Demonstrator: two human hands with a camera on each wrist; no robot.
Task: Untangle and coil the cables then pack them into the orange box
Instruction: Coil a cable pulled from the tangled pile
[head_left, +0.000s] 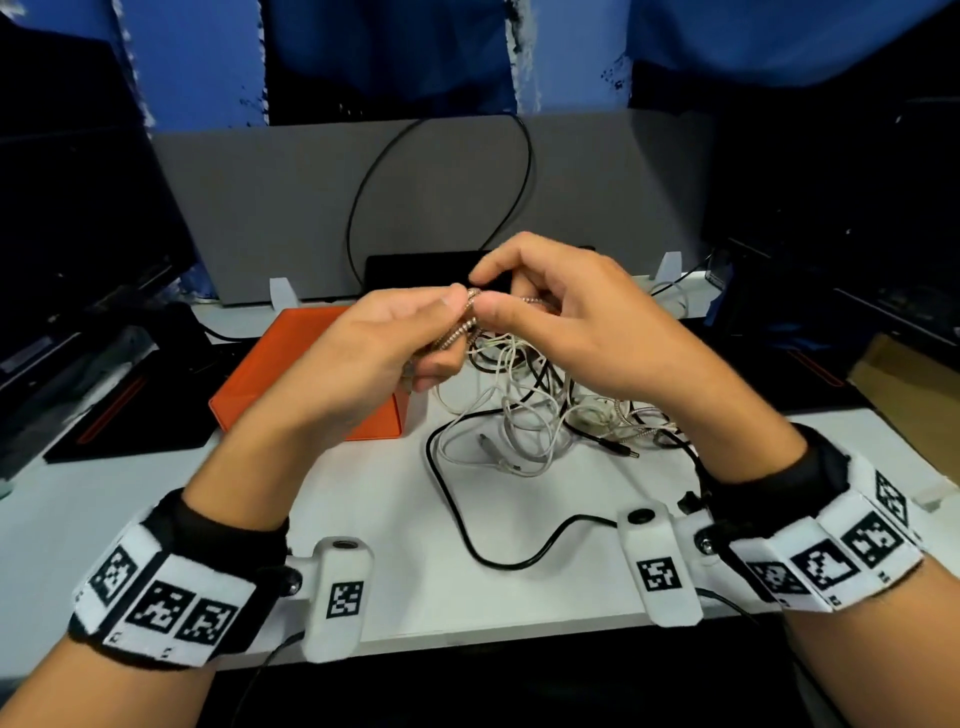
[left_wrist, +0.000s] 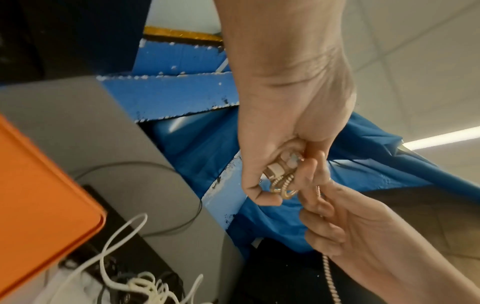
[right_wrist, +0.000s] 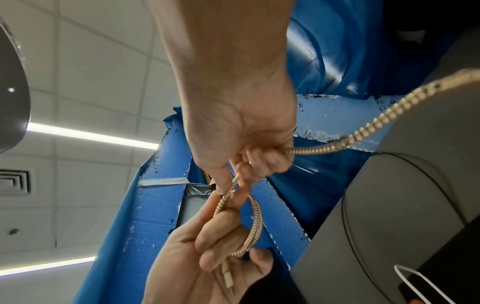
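A gold braided cable (head_left: 464, 326) is held up over the table between both hands. My left hand (head_left: 444, 332) grips a few small loops of it together with its plug (right_wrist: 228, 279), which lies across the palm. My right hand (head_left: 485, 293) pinches the strand just beside the loops, and the free length (right_wrist: 374, 123) trails off to the right. Below the hands lies a tangle of white, black and gold cables (head_left: 535, 410). The orange box (head_left: 280, 358) stands to the left of the tangle, partly hidden by my left hand.
One black cable (head_left: 457, 499) runs from the tangle toward the white table's (head_left: 467, 597) front edge. A grey partition (head_left: 311, 208) stands at the back with a black box (head_left: 415, 267) before it. Dark pads (head_left: 130, 415) lie at the left.
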